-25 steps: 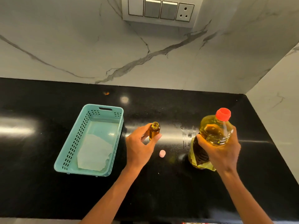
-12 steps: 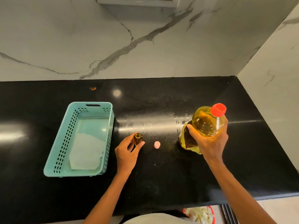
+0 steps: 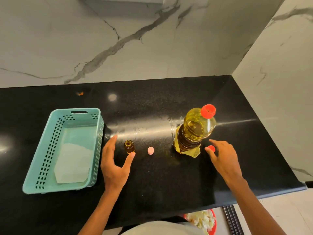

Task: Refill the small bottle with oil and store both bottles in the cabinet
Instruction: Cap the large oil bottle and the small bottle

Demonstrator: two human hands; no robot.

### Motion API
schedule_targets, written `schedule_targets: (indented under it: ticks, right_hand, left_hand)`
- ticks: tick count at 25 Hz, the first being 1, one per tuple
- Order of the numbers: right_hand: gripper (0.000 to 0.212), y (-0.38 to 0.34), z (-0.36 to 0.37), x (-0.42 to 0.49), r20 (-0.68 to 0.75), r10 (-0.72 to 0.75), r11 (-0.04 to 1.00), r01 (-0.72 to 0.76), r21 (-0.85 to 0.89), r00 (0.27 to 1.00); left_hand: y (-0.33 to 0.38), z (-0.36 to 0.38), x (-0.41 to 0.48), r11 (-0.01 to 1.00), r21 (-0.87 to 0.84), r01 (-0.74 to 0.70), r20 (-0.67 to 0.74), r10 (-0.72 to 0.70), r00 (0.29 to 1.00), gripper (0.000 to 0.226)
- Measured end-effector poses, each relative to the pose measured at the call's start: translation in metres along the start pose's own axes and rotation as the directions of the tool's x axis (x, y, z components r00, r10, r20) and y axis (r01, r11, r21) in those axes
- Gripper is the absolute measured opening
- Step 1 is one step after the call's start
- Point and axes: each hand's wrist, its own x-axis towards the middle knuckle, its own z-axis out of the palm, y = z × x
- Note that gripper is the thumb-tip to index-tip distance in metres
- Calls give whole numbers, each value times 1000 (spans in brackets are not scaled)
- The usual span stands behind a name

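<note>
Worktop (image 3: 169, 184) of black polished stone runs in front of you, with marble wall behind and to the right. At its far left sits a teal slotted basket (image 3: 50, 150) with a pale sheet of paper (image 3: 72, 163) lying flat inside. Just right of the basket, your left hand (image 3: 115, 165) hovers spread, its grip wide open and empty; the thumb tip sits right at the base of the small bottle (image 3: 129, 147), and you cannot tell whether it touches. That small amber bottle stands upright on the worktop with its mouth uncapped. A little further right lies a small pink cap (image 3: 150, 150), clear of both bottles. Next comes the large oil bottle (image 3: 194, 131), standing upright on the worktop with yellow oil inside, a red cap (image 3: 208, 111) on its neck and a yellow label around its lower body. Nobody is holding it. Just right of its base, your right hand (image 3: 223, 158) reaches forward, fingers loosely parted, with a small red object (image 3: 211, 148) at the fingertips; whether the grip has closed on it cannot be told.
</note>
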Motion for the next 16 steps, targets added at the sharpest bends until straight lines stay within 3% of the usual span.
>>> schedule_targets:
  ticks: [3, 6, 10, 11, 13, 14, 16]
  right_hand:
    - [34, 4, 8, -2, -7, 20, 1000, -20, -13, 1000]
    - [31, 7, 11, 0, 5, -1, 1000, 1, 25, 1000]
    - [27, -2, -3, 0, -28, -37, 999, 36, -40, 999]
    - [25, -8, -16, 3, -96, -2, 999, 6, 47, 995]
    - [22, -25, -59, 14, -254, 106, 923, 0, 384, 961]
    - [22, -36, -85, 19, -327, 71, 866, 105, 490, 942]
    - [25, -62, -134, 27, -437, -177, 806, 385, 450, 882]
  left_hand:
    - [35, -2, 2, 959, 63, -277, -21, 279, 960, 60]
    - [84, 10, 19, 916, -32, -400, 59, 402, 914, 46]
    - [136, 43, 40, 937, -118, -330, 208, 348, 914, 43]
    - [146, 53, 43, 947, -115, -300, 256, 320, 912, 48]
    - [161, 72, 49, 963, -85, -257, 350, 271, 897, 60]
    - [166, 80, 50, 966, -65, -252, 386, 257, 886, 66]
    - [173, 93, 49, 965, -45, -260, 442, 253, 861, 75]
